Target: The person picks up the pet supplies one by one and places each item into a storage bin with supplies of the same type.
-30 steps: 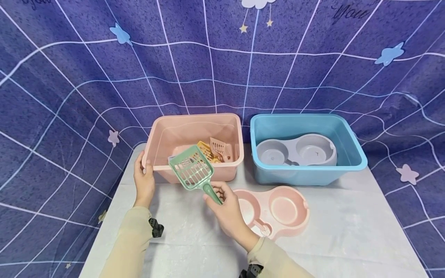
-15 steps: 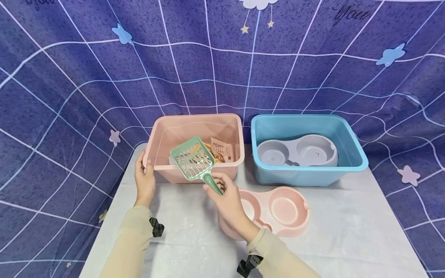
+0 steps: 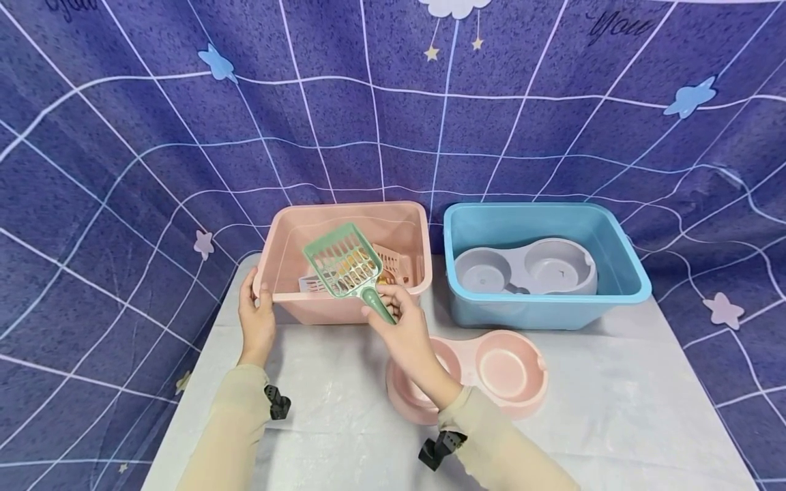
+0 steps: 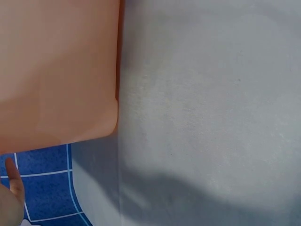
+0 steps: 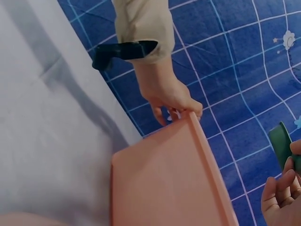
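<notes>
My left hand (image 3: 256,324) grips the front left corner of a pink plastic litter box (image 3: 325,312). In the right wrist view the fingers of the left hand (image 5: 176,99) are bent over the box's rim. My right hand (image 3: 405,334) holds a green litter scoop (image 3: 372,294) by its handle. The scoop's slotted head is tilted up over the box's opening. Through and beside it show a pink scoop (image 3: 393,262), a pale slotted piece (image 3: 311,284) and some yellow, partly hidden.
To the right stands a blue litter box (image 3: 522,312) with a grey double bowl (image 3: 517,258) inside. A pink double bowl (image 3: 469,354) lies on the table (image 3: 614,409), partly under my right forearm. A purple patterned curtain (image 3: 393,109) hangs behind.
My right hand has raised the green scoop slightly and carried it forward, farther over the pink box. The left hand keeps its place at the corner.
</notes>
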The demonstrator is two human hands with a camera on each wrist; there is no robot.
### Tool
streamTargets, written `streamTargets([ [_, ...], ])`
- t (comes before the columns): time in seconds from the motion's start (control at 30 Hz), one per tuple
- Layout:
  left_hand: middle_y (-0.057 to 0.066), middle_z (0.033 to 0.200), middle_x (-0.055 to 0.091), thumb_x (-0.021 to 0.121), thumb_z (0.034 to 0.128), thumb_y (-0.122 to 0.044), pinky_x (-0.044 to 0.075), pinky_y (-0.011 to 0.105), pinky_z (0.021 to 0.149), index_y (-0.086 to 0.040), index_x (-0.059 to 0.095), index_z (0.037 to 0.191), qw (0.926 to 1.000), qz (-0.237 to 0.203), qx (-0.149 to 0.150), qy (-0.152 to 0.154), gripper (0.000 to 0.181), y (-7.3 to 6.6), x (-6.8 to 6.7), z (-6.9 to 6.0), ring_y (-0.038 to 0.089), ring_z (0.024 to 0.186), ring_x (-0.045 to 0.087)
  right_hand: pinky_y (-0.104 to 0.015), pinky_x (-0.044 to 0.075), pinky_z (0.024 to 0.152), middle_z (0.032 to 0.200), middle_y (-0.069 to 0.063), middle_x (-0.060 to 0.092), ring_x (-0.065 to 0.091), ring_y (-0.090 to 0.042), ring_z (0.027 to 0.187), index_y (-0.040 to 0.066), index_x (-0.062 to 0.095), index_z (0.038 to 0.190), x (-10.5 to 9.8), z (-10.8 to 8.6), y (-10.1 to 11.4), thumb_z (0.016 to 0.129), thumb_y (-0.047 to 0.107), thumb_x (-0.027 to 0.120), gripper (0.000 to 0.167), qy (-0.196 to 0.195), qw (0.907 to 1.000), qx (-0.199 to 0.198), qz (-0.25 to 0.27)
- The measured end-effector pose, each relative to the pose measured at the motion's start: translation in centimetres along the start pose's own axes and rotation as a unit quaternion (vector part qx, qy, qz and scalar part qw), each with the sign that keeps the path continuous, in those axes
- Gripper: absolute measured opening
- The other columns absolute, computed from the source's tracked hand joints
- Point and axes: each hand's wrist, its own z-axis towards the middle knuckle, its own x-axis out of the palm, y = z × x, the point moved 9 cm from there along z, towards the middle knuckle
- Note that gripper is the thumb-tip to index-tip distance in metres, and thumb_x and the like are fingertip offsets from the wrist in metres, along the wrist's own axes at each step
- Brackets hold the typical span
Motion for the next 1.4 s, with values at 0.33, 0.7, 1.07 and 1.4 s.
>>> streamTargets([
  [0.33, 0.021, 0.149, 0.040, 0.042, 0.1055, -0.011, 0.038, 0.019, 0.096, 0.003, 0.032, 0.151, 1.0000, 0.003, 0.007, 0.000, 0.049, -0.2, 0.0, 0.0, 0.030, 0.131, 0.039, -0.023, 0.044, 0.067, 0.089, -0.004, 0.064, 0.054, -0.014, 0.079, 0.008, 0.065, 0.119, -0.3, 1.2, 1.3, 0.086, 0.008, 0.073, 0.034, -0.009, 0.9999, -0.014, 0.000],
  [0.7, 0.020, 0.149, 0.040, 0.042, 0.1057, -0.013, 0.038, 0.022, 0.100, 0.002, 0.032, 0.151, 1.0000, 0.006, 0.004, -0.001, 0.049, -0.3, -0.1, -0.2, 0.028, 0.131, 0.039, -0.022, 0.043, 0.066, 0.092, -0.006, 0.064, 0.053, -0.014, 0.079, 0.004, 0.064, 0.120, -0.4, 2.4, 2.0, 0.087, 0.011, 0.074, 0.035, -0.010, 0.9998, -0.017, 0.003],
  [1.07, 0.019, 0.151, 0.039, 0.042, 0.1059, -0.013, 0.037, 0.025, 0.103, 0.002, 0.032, 0.152, 1.0000, 0.006, 0.004, 0.005, 0.049, -0.5, 0.0, -0.2, 0.028, 0.133, 0.037, -0.023, 0.043, 0.069, 0.086, -0.005, 0.064, 0.056, -0.022, 0.078, 0.004, 0.066, 0.116, -1.2, 3.8, 1.9, 0.086, 0.010, 0.074, 0.032, -0.027, 0.9985, -0.039, -0.026],
  [1.4, 0.019, 0.150, 0.039, 0.042, 0.1058, -0.013, 0.037, 0.023, 0.100, 0.002, 0.032, 0.151, 0.9999, 0.011, 0.006, 0.004, 0.049, -0.6, 0.0, -0.2, 0.027, 0.131, 0.039, -0.027, 0.044, 0.074, 0.085, -0.007, 0.063, 0.055, -0.014, 0.076, 0.005, 0.065, 0.118, -1.4, 5.3, 1.1, 0.088, 0.012, 0.074, 0.032, -0.023, 0.9981, -0.038, -0.042],
])
